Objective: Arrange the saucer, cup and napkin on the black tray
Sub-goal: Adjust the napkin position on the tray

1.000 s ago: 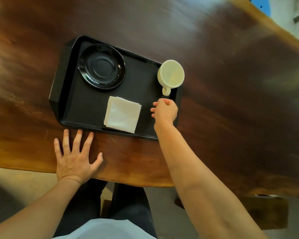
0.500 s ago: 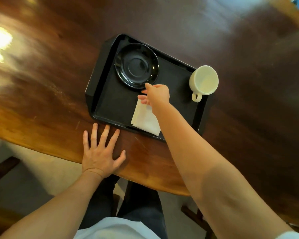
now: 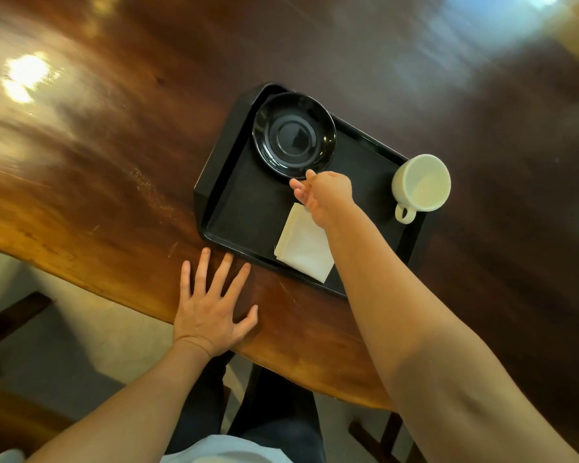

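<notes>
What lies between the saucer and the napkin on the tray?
The right hand, in the head view: its thumb meets the near rim of the saucer and its wrist covers the far corner of the napkin. Otherwise only bare tray floor.
</notes>
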`<state>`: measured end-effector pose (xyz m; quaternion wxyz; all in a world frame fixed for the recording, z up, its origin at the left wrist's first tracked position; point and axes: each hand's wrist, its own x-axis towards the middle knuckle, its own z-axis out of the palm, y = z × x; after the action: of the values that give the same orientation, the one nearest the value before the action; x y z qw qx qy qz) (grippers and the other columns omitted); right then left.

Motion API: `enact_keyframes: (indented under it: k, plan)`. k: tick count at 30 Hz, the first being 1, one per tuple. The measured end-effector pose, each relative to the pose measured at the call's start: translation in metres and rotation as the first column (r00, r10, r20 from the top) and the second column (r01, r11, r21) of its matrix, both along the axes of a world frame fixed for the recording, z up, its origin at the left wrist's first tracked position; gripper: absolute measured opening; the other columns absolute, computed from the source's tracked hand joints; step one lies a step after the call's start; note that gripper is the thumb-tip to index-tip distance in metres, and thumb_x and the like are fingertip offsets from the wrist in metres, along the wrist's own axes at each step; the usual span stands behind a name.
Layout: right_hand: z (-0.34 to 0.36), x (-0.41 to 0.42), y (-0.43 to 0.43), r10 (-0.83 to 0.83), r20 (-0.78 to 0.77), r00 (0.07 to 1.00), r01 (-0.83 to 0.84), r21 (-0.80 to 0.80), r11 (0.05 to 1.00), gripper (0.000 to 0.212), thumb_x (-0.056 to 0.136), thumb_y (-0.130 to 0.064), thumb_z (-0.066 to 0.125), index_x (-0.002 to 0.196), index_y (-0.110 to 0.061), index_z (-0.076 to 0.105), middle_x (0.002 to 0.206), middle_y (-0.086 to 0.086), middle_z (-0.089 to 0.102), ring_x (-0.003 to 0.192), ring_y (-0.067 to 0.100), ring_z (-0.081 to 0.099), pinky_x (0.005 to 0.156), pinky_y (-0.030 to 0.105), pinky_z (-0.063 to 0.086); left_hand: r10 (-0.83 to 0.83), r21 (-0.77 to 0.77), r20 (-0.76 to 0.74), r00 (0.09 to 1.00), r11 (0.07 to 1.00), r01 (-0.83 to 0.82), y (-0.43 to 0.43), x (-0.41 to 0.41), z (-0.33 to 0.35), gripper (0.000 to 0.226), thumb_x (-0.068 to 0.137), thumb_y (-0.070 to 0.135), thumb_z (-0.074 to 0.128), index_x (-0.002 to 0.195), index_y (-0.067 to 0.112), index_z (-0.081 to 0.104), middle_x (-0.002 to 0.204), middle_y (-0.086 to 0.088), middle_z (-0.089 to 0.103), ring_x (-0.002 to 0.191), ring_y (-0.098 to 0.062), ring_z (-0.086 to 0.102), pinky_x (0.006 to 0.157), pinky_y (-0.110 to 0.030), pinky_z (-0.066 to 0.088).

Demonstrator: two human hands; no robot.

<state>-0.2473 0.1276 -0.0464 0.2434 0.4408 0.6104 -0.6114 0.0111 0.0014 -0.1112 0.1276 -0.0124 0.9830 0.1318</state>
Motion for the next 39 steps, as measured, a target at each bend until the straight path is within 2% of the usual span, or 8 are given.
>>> enact_keyframes:
  k: [6, 11, 16, 20, 23, 30, 36, 39]
  plan:
    - [0.014, 0.006, -0.013, 0.037, 0.015, 0.999, -0.037, 0.012, 0.999, 0.042, 0.100, -0.001, 0.055, 0.141, -0.002, 0.046, 0.100, 0.012, 0.069, 0.048, 0.014, 0.072, 0.046, 0.022, 0.057, 0.002, -0.003, -0.001, 1.000, 1.000, -0.002, -0.001, 0.000, -0.002, 0.081, 0.082, 0.073, 0.043, 0.151, 0.031, 0.037, 0.161, -0.011, 0.034, 0.152, -0.041, 0.017, 0.123, -0.061, 0.002]
    - [0.018, 0.006, 0.003, 0.256, 0.000, 0.967, -0.255, 0.099, 0.962, 0.022, 0.100, -0.017, 0.061, 0.119, -0.005, 0.060, 0.091, 0.008, 0.072, 0.073, 0.020, 0.075, 0.067, 0.031, 0.064, -0.005, -0.010, -0.003, 1.000, 1.000, 0.005, -0.001, 0.000, -0.003, 0.081, 0.082, 0.073, 0.041, 0.151, 0.031, 0.036, 0.161, -0.011, 0.033, 0.153, -0.041, 0.016, 0.123, -0.061, 0.002]
    - [0.021, 0.021, 0.049, 0.708, -0.033, 0.705, -0.574, 0.560, 0.597, 0.025, 0.094, -0.026, 0.068, 0.117, -0.016, 0.070, 0.104, -0.003, 0.070, 0.094, 0.013, 0.066, 0.084, 0.033, 0.058, 0.001, -0.025, 0.009, 1.000, 1.000, 0.000, -0.001, 0.000, -0.001, 0.080, 0.083, 0.074, 0.039, 0.150, 0.030, 0.038, 0.160, -0.012, 0.036, 0.152, -0.042, 0.016, 0.123, -0.061, 0.000]
    - [0.020, 0.035, 0.084, 0.847, 0.140, 0.514, -0.725, 0.599, 0.341, 0.040, 0.091, -0.023, 0.073, 0.130, -0.018, 0.065, 0.128, 0.008, 0.064, 0.115, 0.023, 0.059, 0.092, 0.036, 0.054, -0.007, -0.034, 0.012, 1.000, 0.999, 0.008, -0.001, -0.001, 0.001, 0.080, 0.082, 0.073, 0.040, 0.149, 0.029, 0.039, 0.158, -0.014, 0.038, 0.151, -0.042, 0.017, 0.123, -0.061, 0.001]
    - [0.015, 0.040, 0.090, 0.863, 0.183, 0.470, -0.760, 0.582, 0.290, 0.047, 0.088, -0.017, 0.076, 0.132, -0.018, 0.062, 0.128, 0.011, 0.060, 0.111, 0.025, 0.059, 0.079, 0.031, 0.055, -0.011, -0.036, 0.014, 1.000, 0.999, 0.012, -0.001, -0.001, 0.000, 0.081, 0.081, 0.073, 0.040, 0.149, 0.029, 0.039, 0.158, -0.014, 0.038, 0.151, -0.043, 0.017, 0.123, -0.062, 0.002]
    - [0.002, 0.048, 0.081, 0.813, 0.190, 0.550, -0.739, 0.563, 0.369, 0.020, 0.082, -0.001, 0.072, 0.097, -0.012, 0.066, 0.095, 0.006, 0.064, 0.086, 0.026, 0.069, 0.071, 0.041, 0.063, -0.013, -0.045, -0.008, 1.000, 0.999, 0.012, -0.001, -0.001, 0.000, 0.081, 0.082, 0.072, 0.038, 0.150, 0.028, 0.037, 0.158, -0.014, 0.036, 0.152, -0.042, 0.014, 0.123, -0.060, -0.001]
    - [0.000, 0.053, 0.084, 0.444, -0.008, 0.896, -0.394, 0.447, 0.803, 0.017, 0.082, -0.001, 0.074, 0.085, -0.016, 0.067, 0.093, 0.007, 0.068, 0.072, 0.015, 0.072, 0.056, 0.022, 0.060, -0.013, -0.046, -0.022, 1.000, 0.999, 0.012, 0.000, 0.000, 0.000, 0.080, 0.083, 0.072, 0.038, 0.150, 0.029, 0.037, 0.159, -0.013, 0.035, 0.153, -0.041, 0.013, 0.123, -0.060, -0.001]
    - [0.000, 0.056, 0.091, 0.252, -0.063, 0.966, -0.199, 0.442, 0.875, 0.017, 0.084, -0.001, 0.075, 0.092, -0.016, 0.071, 0.095, 0.006, 0.071, 0.073, 0.012, 0.071, 0.054, 0.018, 0.058, -0.010, -0.047, -0.026, 1.000, 0.999, 0.009, 0.000, 0.000, -0.001, 0.081, 0.082, 0.073, 0.039, 0.150, 0.029, 0.037, 0.159, -0.013, 0.034, 0.153, -0.041, 0.013, 0.123, -0.060, -0.001]
